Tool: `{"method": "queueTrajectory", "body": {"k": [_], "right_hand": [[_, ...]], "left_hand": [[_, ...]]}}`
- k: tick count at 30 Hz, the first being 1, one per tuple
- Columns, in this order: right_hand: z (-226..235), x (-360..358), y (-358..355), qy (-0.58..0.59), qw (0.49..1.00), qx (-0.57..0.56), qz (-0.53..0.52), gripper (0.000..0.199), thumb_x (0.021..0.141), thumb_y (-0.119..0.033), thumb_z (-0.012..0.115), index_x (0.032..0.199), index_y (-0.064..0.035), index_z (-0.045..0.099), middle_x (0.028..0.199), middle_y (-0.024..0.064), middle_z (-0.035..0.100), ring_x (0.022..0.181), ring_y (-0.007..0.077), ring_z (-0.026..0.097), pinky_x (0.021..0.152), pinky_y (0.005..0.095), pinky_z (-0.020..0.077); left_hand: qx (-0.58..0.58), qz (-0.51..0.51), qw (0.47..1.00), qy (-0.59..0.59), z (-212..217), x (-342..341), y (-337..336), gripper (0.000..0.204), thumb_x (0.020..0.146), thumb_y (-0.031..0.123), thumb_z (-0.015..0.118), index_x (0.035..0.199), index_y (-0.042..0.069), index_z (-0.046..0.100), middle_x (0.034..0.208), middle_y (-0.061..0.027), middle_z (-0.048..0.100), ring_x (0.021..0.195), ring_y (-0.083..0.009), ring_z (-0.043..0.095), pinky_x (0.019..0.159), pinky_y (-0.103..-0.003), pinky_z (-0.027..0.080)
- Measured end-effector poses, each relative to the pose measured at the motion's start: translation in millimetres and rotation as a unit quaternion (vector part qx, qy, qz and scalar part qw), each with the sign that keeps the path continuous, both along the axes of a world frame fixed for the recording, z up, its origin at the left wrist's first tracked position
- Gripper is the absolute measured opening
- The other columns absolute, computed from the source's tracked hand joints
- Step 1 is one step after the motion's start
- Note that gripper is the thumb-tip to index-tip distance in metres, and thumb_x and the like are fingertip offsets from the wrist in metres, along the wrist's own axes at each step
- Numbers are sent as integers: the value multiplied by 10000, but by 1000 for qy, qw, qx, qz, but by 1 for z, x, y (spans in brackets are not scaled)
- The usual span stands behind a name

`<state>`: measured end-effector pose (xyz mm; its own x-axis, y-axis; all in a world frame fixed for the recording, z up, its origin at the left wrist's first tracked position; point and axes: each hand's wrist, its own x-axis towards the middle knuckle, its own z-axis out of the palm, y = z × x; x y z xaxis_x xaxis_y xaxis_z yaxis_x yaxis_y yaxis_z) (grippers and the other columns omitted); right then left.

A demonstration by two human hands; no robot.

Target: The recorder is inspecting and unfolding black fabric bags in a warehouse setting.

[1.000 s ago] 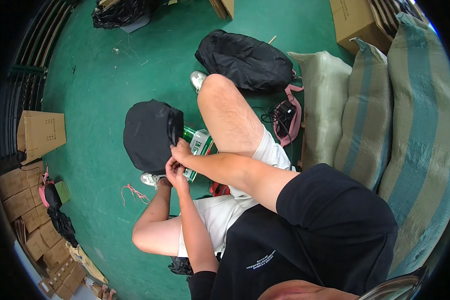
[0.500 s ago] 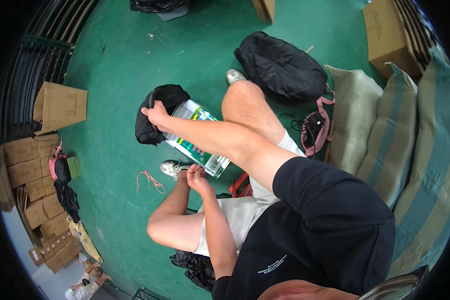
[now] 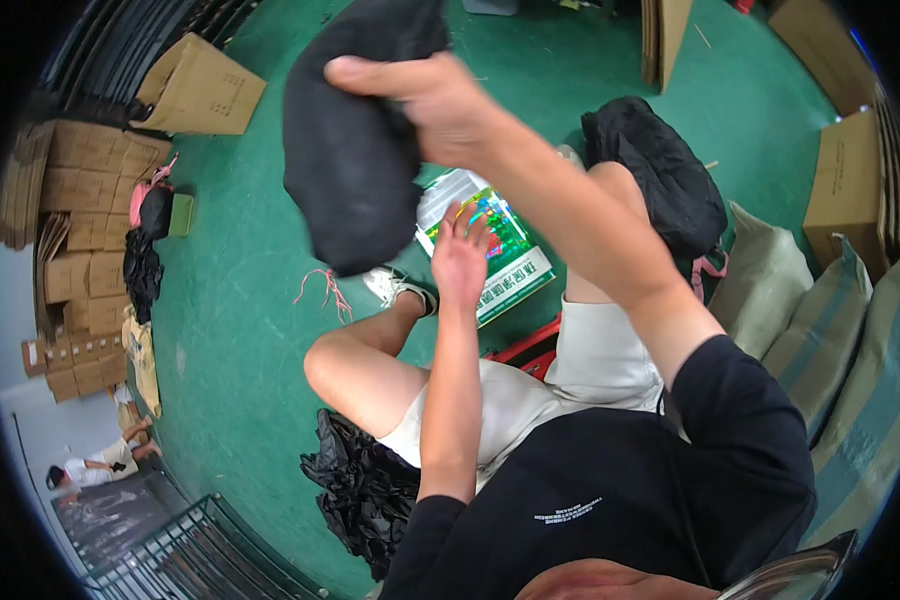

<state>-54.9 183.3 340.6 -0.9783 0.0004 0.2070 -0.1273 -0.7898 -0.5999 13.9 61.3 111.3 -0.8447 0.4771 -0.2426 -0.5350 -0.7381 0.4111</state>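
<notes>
A bunched black bag (image 3: 355, 170), slightly blurred, hangs from my right hand (image 3: 448, 105). The thumb lies across its top, and the other fingers are partly hidden. Below it, between my legs, a rectangular container (image 3: 518, 275) with green and white print rests near the floor. My left hand (image 3: 461, 258) is over the container's printed face with its fingers spread, holding nothing. Whether the fingertips touch that face I cannot tell. The black bag and my right arm hide part of the container's surroundings.
A red object (image 3: 530, 348) sits beside my thighs. Black crumpled plastic (image 3: 362, 490) lies at lower left, a pink cord (image 3: 325, 290) near my shoe. A black bundle (image 3: 660, 175) and woven sacks (image 3: 770, 280) stand right. Stacked cartons (image 3: 85, 245) and another person (image 3: 100, 466) are at left.
My right hand has lifted the black bag up off the end of the container. My left hand has gone from a pinch at the container's near edge to spread fingers over its face. The view has shifted.
</notes>
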Motion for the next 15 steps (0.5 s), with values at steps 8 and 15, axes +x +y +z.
{"method": "queueTrajectory", "body": {"k": [8, 15], "right_hand": [[-8, 132, 96, 124, 985, 2, 121, 229, 829, -81, 591, 1013, 51, 622, 968, 133, 669, 932, 176, 648, 826, 283, 506], [-70, 270, 160, 30, 998, 56, 11, 390, 729, -80, 647, 1085, 67, 584, 1028, 147, 654, 962, 217, 639, 870, 310, 488]], "left_hand": [[372, -29, 927, 18, -8, 30, 6, 430, 967, 275, 359, 1307, 36, 468, 1343, -97, 503, 1223, -283, 469, 1056, -432, 344], [330, -42, 943, 20, 17, 76, -21, 449, 959, 290, 369, 1315, 33, 462, 1351, -105, 494, 1231, -285, 462, 1060, -433, 341]]}}
